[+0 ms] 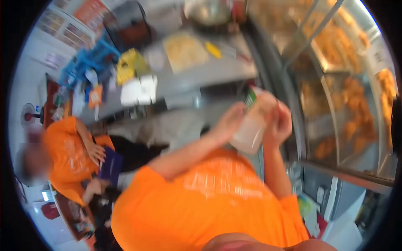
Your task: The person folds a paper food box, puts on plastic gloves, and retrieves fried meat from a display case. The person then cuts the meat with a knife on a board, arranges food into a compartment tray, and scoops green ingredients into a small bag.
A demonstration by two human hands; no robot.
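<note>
At the near edge, below our chin, an orange shirt (209, 209) spreads wide. Just beyond it, our two hands meet at a pale container (247, 136) with a green patch, held tilted in front of our chest. Our right hand (280, 125) has its fingers curled around the right side; our left hand (229, 122) lies against the left side, its fingers too blurred for us to tell how far they close. To the right we see a glass case (314, 35) with golden-brown food (356, 108) inside. To the left, a co-worker in orange (69, 146) holds a dark blue object (109, 166). Farther off runs a grey table (180, 85) carrying a white box (139, 90), a yellow bag (130, 67), a pale board (184, 51) and a yellow object (213, 49) just beside the board. At the far end we see a round pan (208, 16).
</note>
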